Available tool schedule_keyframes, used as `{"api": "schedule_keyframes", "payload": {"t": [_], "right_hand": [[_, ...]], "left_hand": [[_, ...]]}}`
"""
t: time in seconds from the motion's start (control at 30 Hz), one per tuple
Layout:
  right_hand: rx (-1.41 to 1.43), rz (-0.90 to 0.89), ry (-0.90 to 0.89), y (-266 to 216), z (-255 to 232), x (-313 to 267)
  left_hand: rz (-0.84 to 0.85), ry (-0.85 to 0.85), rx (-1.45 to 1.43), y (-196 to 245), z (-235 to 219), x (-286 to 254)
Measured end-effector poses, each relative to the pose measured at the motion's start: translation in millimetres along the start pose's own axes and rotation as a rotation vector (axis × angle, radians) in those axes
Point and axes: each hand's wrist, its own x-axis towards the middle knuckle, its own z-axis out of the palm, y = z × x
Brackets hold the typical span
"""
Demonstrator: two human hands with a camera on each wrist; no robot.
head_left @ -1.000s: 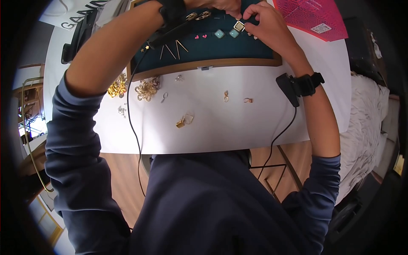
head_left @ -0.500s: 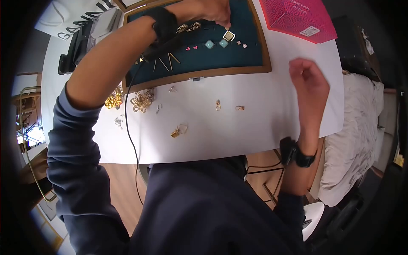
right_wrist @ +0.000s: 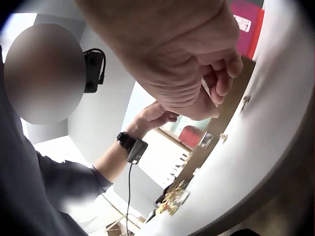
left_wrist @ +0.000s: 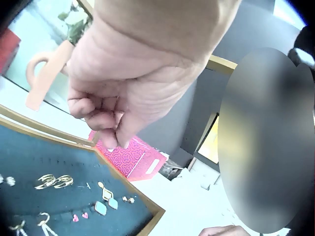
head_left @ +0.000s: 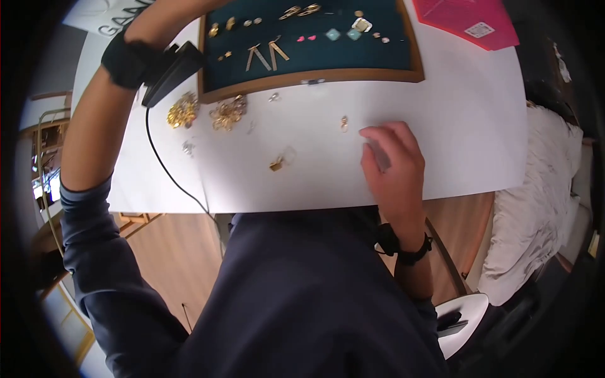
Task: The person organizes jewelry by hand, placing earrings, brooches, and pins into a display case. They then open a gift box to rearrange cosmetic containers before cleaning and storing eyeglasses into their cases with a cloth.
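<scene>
My right hand (head_left: 397,167), fingers loosely bent and holding nothing visible, hovers over the white table (head_left: 309,183). In the right wrist view a small gold piece of jewellery (right_wrist: 245,103) lies below its fingertips; in the head view the hand covers it. A small gold earring (head_left: 344,123) lies just left of those fingertips. My left hand (left_wrist: 123,98), beyond the head view's top edge, is raised above the jewellery box (head_left: 277,86), fingers loosely curled, nothing visible in them. Turquoise earrings (head_left: 333,34) and a gold-framed square earring (head_left: 361,25) lie on its dark green lining.
Gold jewellery (head_left: 183,111) lies heaped by the box's left corner, with a flower-like gold piece (head_left: 227,114) beside it. A gold block-shaped piece (head_left: 276,165) lies nearer the table's front edge. A pink bag (head_left: 466,22) lies at the back right; a black cable (head_left: 162,165) hangs from the left wrist.
My left hand has left the square earring and moved up and left out of the head view. From the box, my right hand has drawn back, then come in over the table's jewellery.
</scene>
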Motion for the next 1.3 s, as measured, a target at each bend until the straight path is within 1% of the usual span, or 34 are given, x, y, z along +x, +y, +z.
{"api": "schedule_keyframes", "payload": {"t": [0.07,0.1,0.17,0.2,0.23,0.3,0.37,0.4,0.47,0.5,0.57,0.6,0.67,0.7,0.73,0.77,0.8,0.83,0.87,0.9,0.97,1.0,1.07,1.1,1.2,1.3], "right_hand": [[0.111,-0.075,-0.104,-16.7,17.8,-3.3],[0.162,-0.113,-0.157,-24.5,25.5,-4.4],[0.192,-0.138,-0.218,-41.2,42.6,-3.9],[0.202,-0.153,-0.249,-47.8,50.2,-3.1],[0.204,-0.154,-0.281,-50.5,58.0,-2.1],[0.158,-0.252,-0.279,-57.4,64.6,4.0],[0.078,-0.331,-0.289,-63.0,70.1,8.6],[0.041,-0.344,-0.32,-61.1,73.7,7.7],[-0.034,-0.365,-0.381,-53.4,80.7,5.1],[-0.015,-0.345,-0.36,-53.3,79.4,6.0],[0.256,-0.164,-0.312,-50.6,70.7,11.1],[0.39,-0.073,-0.283,-49.0,64.5,15.5],[0.763,0.179,-0.237,-33.6,41.2,33.8],[0.915,0.311,-0.235,-20.7,26.1,44.9],[1.005,0.37,-0.175,-6.3,14.9,56.6],[0.984,0.362,-0.116,6.5,1.5,72.3],[0.962,0.348,-0.075,21.4,-9.5,88.5],[0.922,0.426,-0.059,28.7,-23.2,108.1],[0.871,0.43,-0.098,39.4,-34.5,130.5],[0.82,0.436,-0.136,49.5,-41.0,149.5],[0.77,0.378,-0.216,65.4,-42.6,179.1],[0.743,0.347,-0.256,71.0,-43.3,191.6],[0.744,0.301,-0.277,78.5,-40.3,210.5],[0.746,0.279,-0.287,81.3,-37.9,218.1],[0.743,0.297,-0.241,89.0,-29.1,232.5],[0.733,0.262,-0.241,93.3,-23.8,238.5]], "left_hand": [[-0.043,-0.082,0.005,12.2,-8.9,-22.9],[-0.042,-0.105,0.023,7.5,-4.0,-35.3],[-0.054,-0.123,0.07,21.7,-1.4,-60.1],[-0.129,-0.204,0.0,19.5,-4.8,-65.5],[-0.165,-0.178,-0.001,16.5,-1.8,-72.0],[-0.233,-0.124,-0.009,8.8,15.6,-89.9],[-0.138,-0.078,0.006,-1.7,19.3,-104.4],[-0.088,-0.057,0.01,-4.3,19.2,-109.4],[-0.175,-0.079,-0.014,-6.5,17.4,-113.1],[-0.21,-0.085,-0.034,-10.1,17.2,-114.8],[-0.275,-0.108,-0.056,-14.6,13.3,-114.2],[-0.247,-0.089,-0.116,-19.0,13.6,-112.7],[-0.194,-0.055,-0.237,-29.3,17.8,-108.2],[-0.175,-0.057,-0.271,-29.3,18.3,-101.1],[-0.158,-0.061,-0.307,-27.2,20.7,-91.9],[-0.141,-0.064,-0.342,-25.7,22.7,-81.1],[-0.087,-0.054,-0.362,-25.1,24.4,-68.8],[-0.033,-0.042,-0.382,-25.6,26.0,-54.7],[0.02,-0.03,-0.402,-26.3,27.9,-38.9],[-0.013,-0.04,-0.41,-28.0,29.5,-19.4],[-0.078,-0.052,-0.419,-35.0,29.8,26.2],[-0.029,-0.037,-0.497,-39.8,34.2,44.9],[0.069,-0.012,-0.651,-53.3,48.8,76.2],[0.044,-0.066,-0.713,-52.2,47.5,84.1],[-0.037,-0.108,-0.645,-49.2,52.9,103.1],[-0.033,-0.189,-0.688,-69.2,63.0,120.5]]}}
